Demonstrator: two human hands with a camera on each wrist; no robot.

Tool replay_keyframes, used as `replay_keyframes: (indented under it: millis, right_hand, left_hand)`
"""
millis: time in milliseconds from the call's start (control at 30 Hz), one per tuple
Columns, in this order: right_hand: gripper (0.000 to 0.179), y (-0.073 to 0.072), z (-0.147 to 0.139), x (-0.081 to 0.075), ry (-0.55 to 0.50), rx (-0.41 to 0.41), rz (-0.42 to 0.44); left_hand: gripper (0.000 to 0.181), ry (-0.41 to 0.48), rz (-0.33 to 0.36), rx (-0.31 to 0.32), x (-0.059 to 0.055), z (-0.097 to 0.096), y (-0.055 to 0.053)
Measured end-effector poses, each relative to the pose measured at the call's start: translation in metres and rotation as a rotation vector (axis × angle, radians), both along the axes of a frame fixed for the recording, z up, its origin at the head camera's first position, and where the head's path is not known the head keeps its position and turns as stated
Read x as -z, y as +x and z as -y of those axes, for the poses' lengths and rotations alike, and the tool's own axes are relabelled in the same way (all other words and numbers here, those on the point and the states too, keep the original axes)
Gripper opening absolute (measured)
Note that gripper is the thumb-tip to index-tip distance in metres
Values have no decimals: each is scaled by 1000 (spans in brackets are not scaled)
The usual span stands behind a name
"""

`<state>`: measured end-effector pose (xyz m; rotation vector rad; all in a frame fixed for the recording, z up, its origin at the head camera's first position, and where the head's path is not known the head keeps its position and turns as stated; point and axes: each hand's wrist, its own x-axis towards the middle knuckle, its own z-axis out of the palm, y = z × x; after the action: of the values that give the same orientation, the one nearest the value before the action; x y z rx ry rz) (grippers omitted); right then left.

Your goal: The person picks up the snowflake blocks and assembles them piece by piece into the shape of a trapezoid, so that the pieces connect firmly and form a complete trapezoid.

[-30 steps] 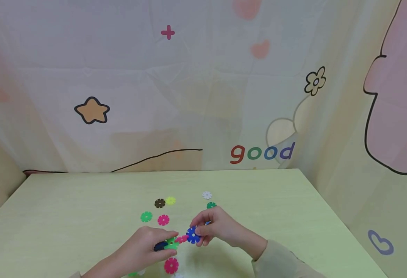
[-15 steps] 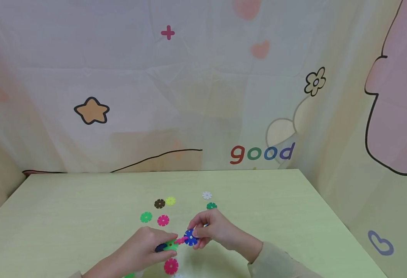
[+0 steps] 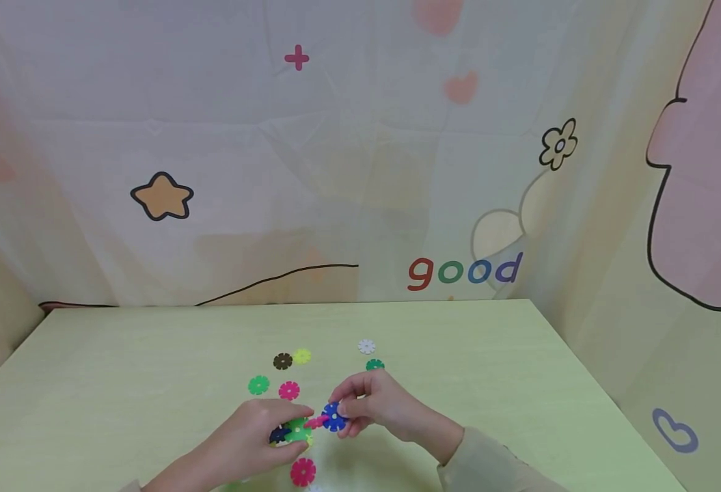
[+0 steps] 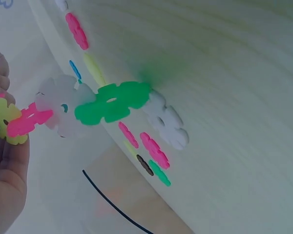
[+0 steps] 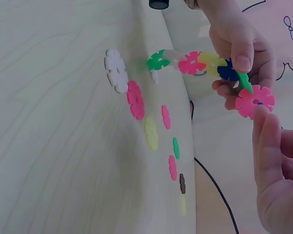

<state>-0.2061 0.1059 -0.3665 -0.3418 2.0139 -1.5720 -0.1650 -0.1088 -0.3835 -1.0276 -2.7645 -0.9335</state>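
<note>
My left hand [image 3: 252, 430] pinches a light green notched plastic disc [image 3: 298, 430] between thumb and fingers. This is part of a chain of interlocked discs. A dark blue disc [image 3: 279, 434] sits beside it, partly under the hand. My right hand [image 3: 380, 408] pinches a blue disc [image 3: 333, 418], which meets the edge-on pink disc [image 3: 317, 422] between the hands. Past my left hand, the chain runs on through a yellow disc [image 5: 211, 63], a pink disc [image 5: 189, 63], a clear disc and a green end disc [image 5: 158, 60], raised above the table.
Loose discs lie on the pale table [image 3: 489, 369]: brown [image 3: 283, 361], yellow [image 3: 301, 356], green [image 3: 258, 385], pink [image 3: 289, 390], white [image 3: 367, 346] and dark green [image 3: 375, 365]. Another pink disc [image 3: 303, 471] lies near the front. A printed curtain [image 3: 360, 171] stands behind the table.
My right hand has shifted slightly left with the blue disc, closer to my left hand. The held chain has turned a little, and a bit of yellow shows beneath the green disc.
</note>
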Motion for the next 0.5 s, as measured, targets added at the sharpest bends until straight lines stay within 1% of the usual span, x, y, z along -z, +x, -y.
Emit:
replay_keyframes:
  millis: [133,200,267,367,500]
  right_hand:
    - [18,1,2,-2,-17,9,2]
    - [19,1,2,-3,-27,9,2]
    - [19,2,2,-4,-36,7,3]
    - [19,3,2,-4,-45,5,8]
    - [21,3,2,-5,-52,3,17]
  left_hand:
    - [46,4,-36,-35,0,-1,2]
    - [53,11,-33,-48,0,-2,2]
    - [57,16,-14,-53,-1,-2,3]
    - [56,36,18,-40,-1,-3,3]
    - [51,83,3,8,-1,-3,1]
